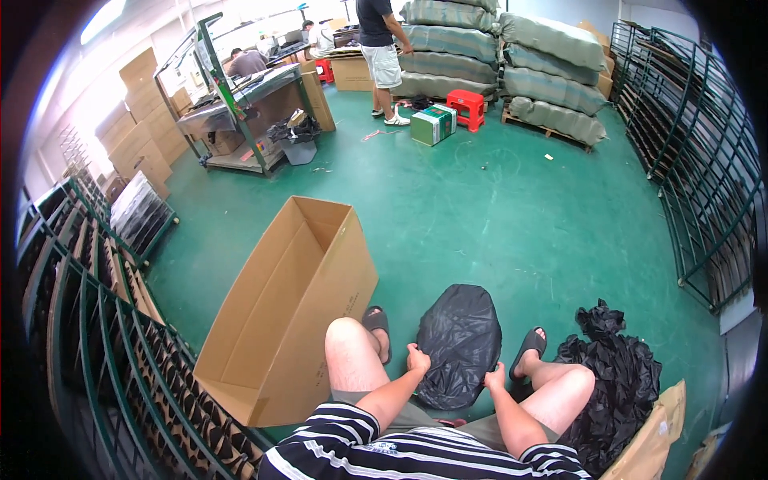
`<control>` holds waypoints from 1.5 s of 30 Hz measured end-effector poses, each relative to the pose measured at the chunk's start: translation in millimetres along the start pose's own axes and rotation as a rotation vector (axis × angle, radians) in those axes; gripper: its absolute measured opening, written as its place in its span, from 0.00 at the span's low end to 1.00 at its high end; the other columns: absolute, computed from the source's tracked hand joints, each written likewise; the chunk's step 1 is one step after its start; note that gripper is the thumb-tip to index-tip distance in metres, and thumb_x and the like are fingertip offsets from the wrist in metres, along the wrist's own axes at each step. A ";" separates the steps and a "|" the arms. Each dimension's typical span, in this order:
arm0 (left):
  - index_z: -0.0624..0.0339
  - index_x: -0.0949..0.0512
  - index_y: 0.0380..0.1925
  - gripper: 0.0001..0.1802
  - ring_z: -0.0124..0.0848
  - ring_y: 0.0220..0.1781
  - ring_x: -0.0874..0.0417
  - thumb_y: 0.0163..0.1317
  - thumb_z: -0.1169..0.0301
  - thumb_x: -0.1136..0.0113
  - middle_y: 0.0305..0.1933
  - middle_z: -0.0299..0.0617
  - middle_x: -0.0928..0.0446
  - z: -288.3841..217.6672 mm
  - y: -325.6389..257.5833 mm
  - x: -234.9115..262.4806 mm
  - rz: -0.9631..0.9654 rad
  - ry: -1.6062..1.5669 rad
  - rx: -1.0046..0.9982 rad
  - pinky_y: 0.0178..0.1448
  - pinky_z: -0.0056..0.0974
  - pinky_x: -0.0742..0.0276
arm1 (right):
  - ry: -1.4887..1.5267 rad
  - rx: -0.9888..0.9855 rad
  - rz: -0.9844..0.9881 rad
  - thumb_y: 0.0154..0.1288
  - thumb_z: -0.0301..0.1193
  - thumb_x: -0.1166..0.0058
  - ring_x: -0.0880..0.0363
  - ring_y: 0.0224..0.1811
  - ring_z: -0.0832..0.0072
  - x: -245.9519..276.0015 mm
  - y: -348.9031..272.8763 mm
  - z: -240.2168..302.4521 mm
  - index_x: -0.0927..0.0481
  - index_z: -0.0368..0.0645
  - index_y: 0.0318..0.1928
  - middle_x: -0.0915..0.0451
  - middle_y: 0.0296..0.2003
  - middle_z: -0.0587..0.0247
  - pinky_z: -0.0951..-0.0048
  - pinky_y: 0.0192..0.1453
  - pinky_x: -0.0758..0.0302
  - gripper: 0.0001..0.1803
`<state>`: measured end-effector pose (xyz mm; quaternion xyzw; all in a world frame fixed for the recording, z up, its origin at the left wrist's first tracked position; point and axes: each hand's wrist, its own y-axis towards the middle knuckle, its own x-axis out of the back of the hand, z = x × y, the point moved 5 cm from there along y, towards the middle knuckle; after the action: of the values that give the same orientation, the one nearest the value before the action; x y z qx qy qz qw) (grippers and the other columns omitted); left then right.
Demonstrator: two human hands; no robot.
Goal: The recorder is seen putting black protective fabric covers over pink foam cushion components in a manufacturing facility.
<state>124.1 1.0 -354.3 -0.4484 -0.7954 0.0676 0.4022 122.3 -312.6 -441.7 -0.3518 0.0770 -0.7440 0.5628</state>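
A rounded, oval black plastic bag (458, 340) stands between my knees, its surface creased and its contents hidden. My left hand (418, 359) grips its left edge, fingers curled in. On the opposite edge, my right hand (495, 376) pinches the bag low on the right side. Beside my left leg is a long cardboard box (340, 296) with its top side uncovered and its inside bare. To the right of my right leg lies a heap of crumpled black plastic bags (620, 364).
Green racks (120, 352) line the left, and more racks (688, 120) the right. Brown paper packaging (660, 424) lies at lower right. Farther off are a workbench (240, 104), a grey bin (300, 148), a green tin (434, 125), a red stool (468, 108), stacked sacks (552, 72) and several people.
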 end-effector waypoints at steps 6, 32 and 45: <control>0.49 0.38 0.55 0.19 0.57 0.50 0.20 0.64 0.71 0.50 0.45 0.59 0.22 23.7 13.4 14.7 -0.025 0.016 0.031 0.53 0.55 0.28 | -0.246 0.068 -0.019 0.54 0.21 0.50 0.24 0.55 0.47 -1.9 -52.6 56.9 0.39 0.45 0.66 0.23 0.51 0.37 0.57 0.60 0.30 0.36; 0.50 0.37 0.57 0.21 0.55 0.51 0.20 0.64 0.70 0.51 0.47 0.58 0.21 15.0 8.4 5.9 0.026 0.070 -0.005 0.55 0.54 0.27 | -0.247 0.105 -0.020 0.53 0.22 0.52 0.28 0.60 0.47 2.2 -43.8 50.0 0.39 0.43 0.67 0.26 0.57 0.38 0.59 0.66 0.33 0.37; 0.50 0.37 0.57 0.20 0.56 0.53 0.21 0.65 0.69 0.51 0.49 0.59 0.22 19.6 11.6 2.6 0.034 0.058 -0.005 0.56 0.53 0.28 | -0.269 0.082 -0.023 0.54 0.22 0.53 0.26 0.58 0.47 4.7 -51.7 55.6 0.40 0.45 0.67 0.25 0.55 0.38 0.58 0.64 0.31 0.36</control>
<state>117.4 14.8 -371.3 -0.4644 -0.7758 0.0594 0.4230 115.2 -282.8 -372.0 -0.4259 -0.0337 -0.6992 0.5733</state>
